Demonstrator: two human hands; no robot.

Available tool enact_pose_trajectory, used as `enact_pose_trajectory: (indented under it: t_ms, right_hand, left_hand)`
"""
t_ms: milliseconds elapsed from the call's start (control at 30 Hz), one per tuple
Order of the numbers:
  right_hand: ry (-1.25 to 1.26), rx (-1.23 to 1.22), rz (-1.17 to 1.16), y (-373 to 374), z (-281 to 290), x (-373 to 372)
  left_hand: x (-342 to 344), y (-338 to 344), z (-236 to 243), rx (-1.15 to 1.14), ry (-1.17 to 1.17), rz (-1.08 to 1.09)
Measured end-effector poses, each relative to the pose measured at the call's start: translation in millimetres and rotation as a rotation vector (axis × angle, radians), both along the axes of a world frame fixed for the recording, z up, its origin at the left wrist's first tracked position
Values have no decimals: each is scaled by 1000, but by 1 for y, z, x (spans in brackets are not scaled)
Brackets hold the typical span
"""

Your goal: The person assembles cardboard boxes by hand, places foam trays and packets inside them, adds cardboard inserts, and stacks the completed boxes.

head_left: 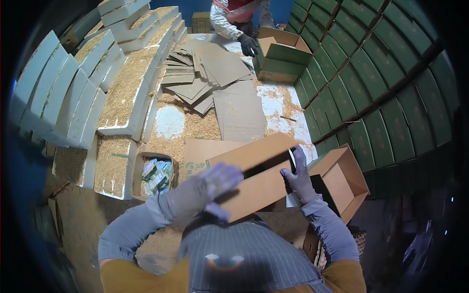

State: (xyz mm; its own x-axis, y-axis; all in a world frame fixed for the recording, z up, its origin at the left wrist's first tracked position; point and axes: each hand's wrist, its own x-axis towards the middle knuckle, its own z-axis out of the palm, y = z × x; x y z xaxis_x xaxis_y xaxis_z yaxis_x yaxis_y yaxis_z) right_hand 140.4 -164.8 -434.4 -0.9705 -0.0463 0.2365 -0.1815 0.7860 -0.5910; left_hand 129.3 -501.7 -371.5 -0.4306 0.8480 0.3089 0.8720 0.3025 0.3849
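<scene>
The left hand (pixel 202 189), gloved in thin pale-purple material, is wide open with fingers extended and thumb apart. It lies over the left end of a brown rectangular cardboard carton (pixel 259 191); motion blur prevents confirming a hold. The right hand (pixel 299 178), similarly gloved, is part open at the carton's right end, thumb on the near panel and fingers spread toward the far panel. The carton lies between both hands, at the tabletop's (pixel 278 105) near edge.

Status: the carton appears partly formed. A dark gap separates 2 long panels, so closure is not complete; contents cannot be told.

Right of the carton, 1 green-outside, brown-inside open carton (pixel 345 181) shows flat, rigid walls. Left, a small brown cardboard box (pixel 137 174) holds glossy blue-green packets (pixel 157 177). Beyond lie thin, matte grey-brown cardboard sheets (pixel 239 110) in loose overlap, on coarse tan flakes (pixel 195 129) over the white tabletop.

At the far end, a co-worker's dark-gloved hand (pixel 248 45) is at 1 open green carton (pixel 281 63). Outermost, stacked green cartons (pixel 354 80) appear closed; opposite, white straight-walled troughs (pixel 119 130) hold tan flakes.
</scene>
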Motion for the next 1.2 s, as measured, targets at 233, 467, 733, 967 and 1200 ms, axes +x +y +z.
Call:
enact_pose_trajectory:
  t_ms: [233, 467, 733, 967, 1200]
  right_hand:
    - [-482, -817, 198, -11, 83, -20]
    - [-319, -508, -16, 62, -80, -45]
    - [-234, -562, -112, 15, -48, -41]
    - [-224, -510, -36, 6, -42, -44]
    - [-379, -689, -103, -2, -34, -49]
  left_hand:
    - [-31, -24, -63, 380, -312, 323]
    - [-28, 10, -216, 244, -572, 1003]
    - [66, -185, -83, 715, 317, 1960]
    - [70, -247, -169, 1723, -286, 1786]
    - [123, -253, -107, 1798, -576, 1349]
